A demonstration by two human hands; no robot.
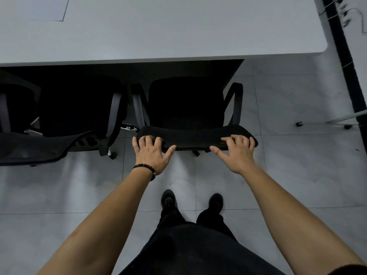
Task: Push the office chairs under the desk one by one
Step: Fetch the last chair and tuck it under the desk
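Note:
A black office chair (190, 108) stands in front of me, its seat partly beneath the white desk (158, 36). Both of my hands hold the top edge of its backrest (196, 136). My left hand (152, 153), with a bead bracelet at the wrist, grips the backrest's left end, fingers over the top and thumb underneath. My right hand (238, 151) grips the right end the same way. A second black chair (75, 108) stands to the left, also partly under the desk.
Part of a third chair (12, 108) shows at the far left edge. A wheeled metal base (325, 122) and a black post (345, 56) with cables stand at the right. My feet (190, 201) are on the grey tiled floor behind the chair.

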